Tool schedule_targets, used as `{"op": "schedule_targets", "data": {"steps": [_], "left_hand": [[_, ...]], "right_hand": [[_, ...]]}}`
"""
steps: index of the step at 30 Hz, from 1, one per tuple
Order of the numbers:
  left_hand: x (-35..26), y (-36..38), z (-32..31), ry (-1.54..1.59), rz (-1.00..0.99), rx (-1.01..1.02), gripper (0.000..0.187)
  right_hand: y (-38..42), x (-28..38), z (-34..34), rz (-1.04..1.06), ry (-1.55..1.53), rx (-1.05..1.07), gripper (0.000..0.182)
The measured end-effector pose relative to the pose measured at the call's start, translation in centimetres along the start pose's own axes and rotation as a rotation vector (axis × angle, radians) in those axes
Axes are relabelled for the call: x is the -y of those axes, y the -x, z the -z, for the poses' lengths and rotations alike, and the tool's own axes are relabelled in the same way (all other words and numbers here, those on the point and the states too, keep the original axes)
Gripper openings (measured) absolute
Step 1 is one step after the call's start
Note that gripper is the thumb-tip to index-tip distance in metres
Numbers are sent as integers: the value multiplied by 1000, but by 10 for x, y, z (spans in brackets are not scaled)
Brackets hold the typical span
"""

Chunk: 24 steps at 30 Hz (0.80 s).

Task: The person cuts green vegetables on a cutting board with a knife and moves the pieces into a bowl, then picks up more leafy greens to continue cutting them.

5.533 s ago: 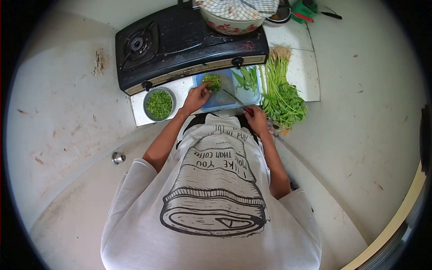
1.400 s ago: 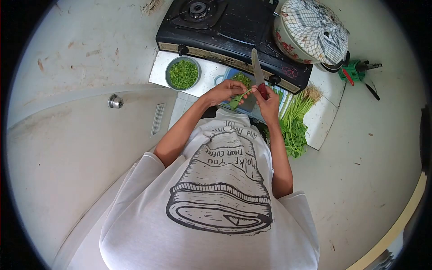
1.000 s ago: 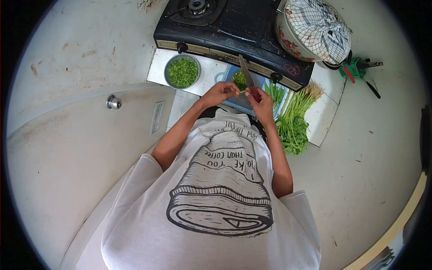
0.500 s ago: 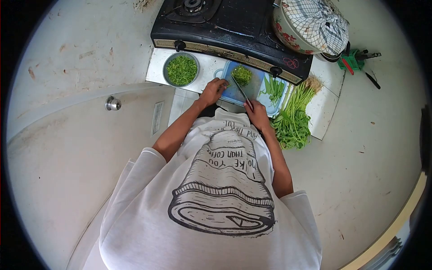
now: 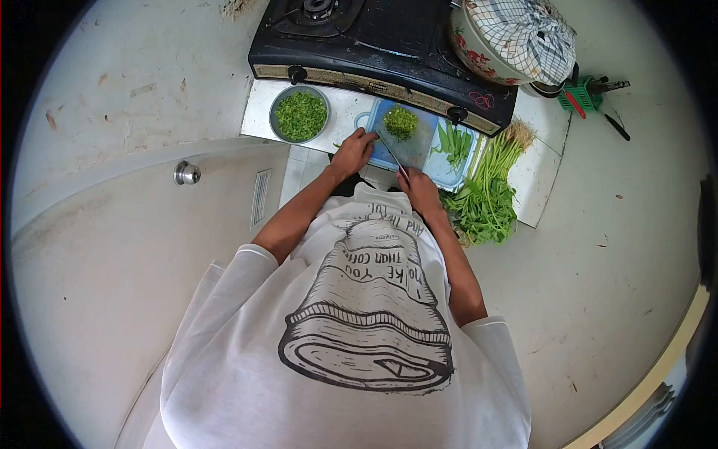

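My right hand is closed around the handle of a knife, whose blade slants up and left across the blue cutting board. At the board's left edge my left hand is closed, its fingertips by the knife tip. A bit of green leaf shows beside it, so it seems to pinch a few greens, mostly hidden by the fingers. Beyond the blade lies a small heap of chopped greens. Cut leafy pieces rest on the board's right side.
A grey bowl of chopped greens stands left. A bunch of leafy stems with roots lies right of the board. Behind are a black gas stove and a cloth-covered flowered pot. A green basket with utensils sits far right.
The knife has moved left, away from the chopped heap and toward my left fingertips. My right hand has shifted slightly left with it. The green bits right of my left fingers no longer show.
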<state>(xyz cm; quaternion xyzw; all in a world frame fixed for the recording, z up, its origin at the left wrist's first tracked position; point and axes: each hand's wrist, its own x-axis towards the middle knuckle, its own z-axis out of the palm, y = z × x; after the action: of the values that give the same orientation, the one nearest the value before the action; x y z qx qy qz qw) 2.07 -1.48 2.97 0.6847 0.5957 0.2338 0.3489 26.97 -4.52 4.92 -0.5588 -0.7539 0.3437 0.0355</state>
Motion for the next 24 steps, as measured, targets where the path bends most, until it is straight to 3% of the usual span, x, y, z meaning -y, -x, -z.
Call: {"op": "schedule_targets", "data": {"steps": [8,24], "left_hand": [[-1,0,0,-8,-19,-8,28],[4,3,-6,33,-49,-78,23]], "right_hand": [[-10,10,1,-64,96,110,43],[-36,13,-7,-30,200,96,48]]}}
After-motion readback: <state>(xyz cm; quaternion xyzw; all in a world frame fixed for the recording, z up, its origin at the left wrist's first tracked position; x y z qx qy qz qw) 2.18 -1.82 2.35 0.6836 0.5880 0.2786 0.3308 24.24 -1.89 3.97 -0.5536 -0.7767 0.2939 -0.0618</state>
